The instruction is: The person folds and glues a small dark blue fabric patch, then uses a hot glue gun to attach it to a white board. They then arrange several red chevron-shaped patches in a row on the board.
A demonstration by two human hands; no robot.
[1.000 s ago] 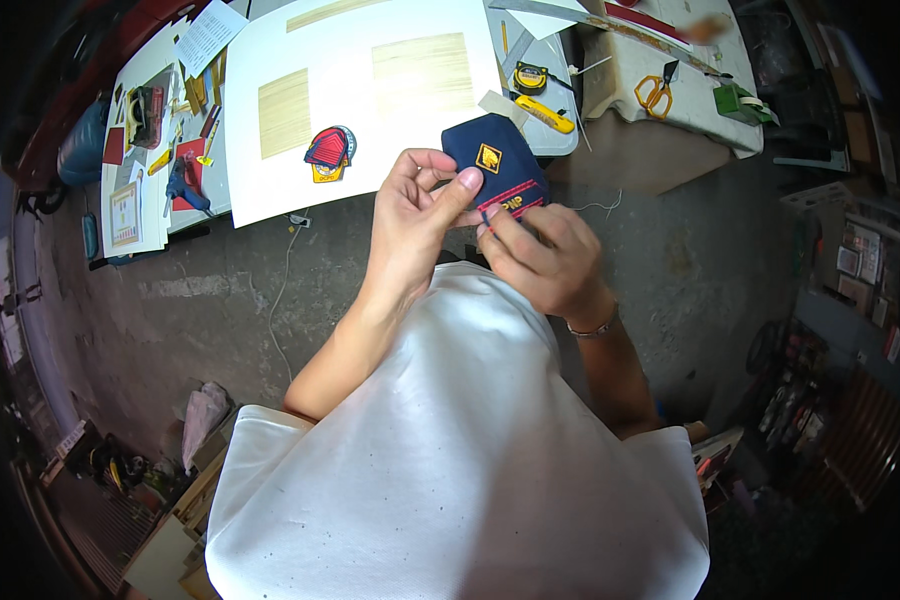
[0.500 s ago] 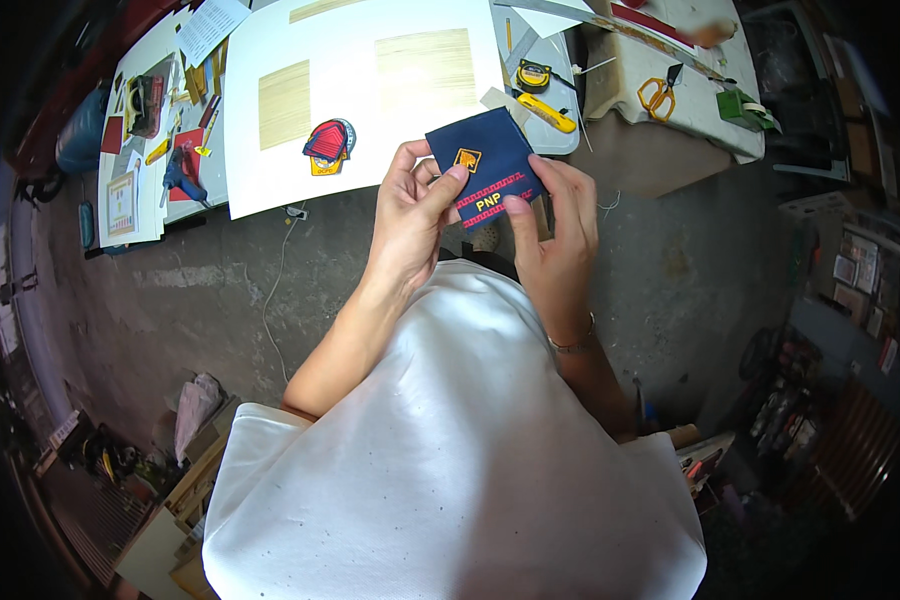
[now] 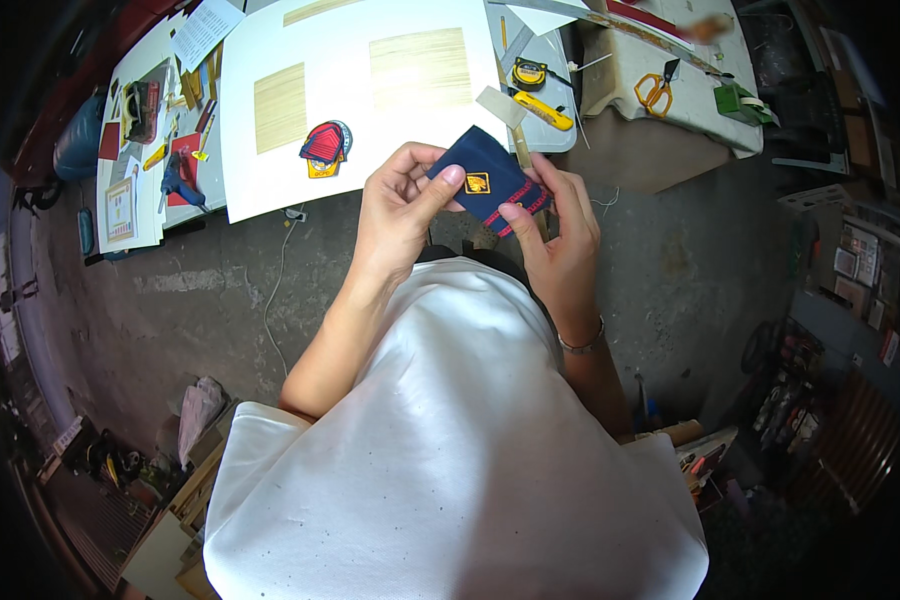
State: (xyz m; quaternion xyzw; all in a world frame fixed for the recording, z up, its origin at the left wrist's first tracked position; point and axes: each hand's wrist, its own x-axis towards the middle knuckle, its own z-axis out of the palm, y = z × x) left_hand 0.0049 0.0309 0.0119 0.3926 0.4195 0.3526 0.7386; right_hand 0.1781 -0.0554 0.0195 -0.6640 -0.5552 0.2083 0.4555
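Note:
Between my two hands, in front of the table's near edge, is a dark navy cloth patch [image 3: 478, 158] with a small yellow emblem and red zigzag bands. My left hand [image 3: 410, 195] pinches its left side, the thumb beside the emblem. At its lower right corner, my right hand [image 3: 560, 225] grips it, with the thumb over the red bands. The patch is tilted, and part of its lettering lies under the right thumb. On the white board left of my hands rests a small pile of embroidered badges [image 3: 325, 148] in red, blue and yellow.
The large white board [image 3: 355, 190] carries pale wood-grain rectangles [image 3: 420, 68]. To its right lie a yellow cutter [image 3: 543, 111], a tape measure [image 3: 528, 74] and orange-handled scissors [image 3: 655, 94]. At left are a blue glue gun [image 3: 180, 182] and papers. A white cable [image 3: 273, 290] runs along the floor.
Both hands have turned the patch so its upper edge and red bands slope more. The right thumb now covers more of the lettering. The view has shifted slightly.

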